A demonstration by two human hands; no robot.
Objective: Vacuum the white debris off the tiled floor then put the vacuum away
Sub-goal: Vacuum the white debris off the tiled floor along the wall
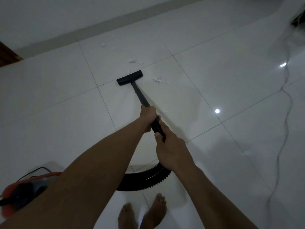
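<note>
A black vacuum wand (139,94) runs from my hands down to a flat black floor head (129,78) resting on the white tiled floor (214,76). My left hand (148,117) is shut around the wand higher up; my right hand (170,146) grips the ribbed end just behind it. White debris (158,79) lies just right of the head, more debris (132,61) sits beyond it, and a further scrap (103,44) lies near the wall. A black ribbed hose (148,176) curves back to the red and black vacuum body (24,192) at lower left, partly hidden by my left arm.
A thin power cord (286,100) snakes along the floor on the right. A grey wall base (82,28) runs across the top, with a brown wooden edge (8,55) at far left. My bare feet (143,212) stand at the bottom. Ceiling lights reflect in the tiles.
</note>
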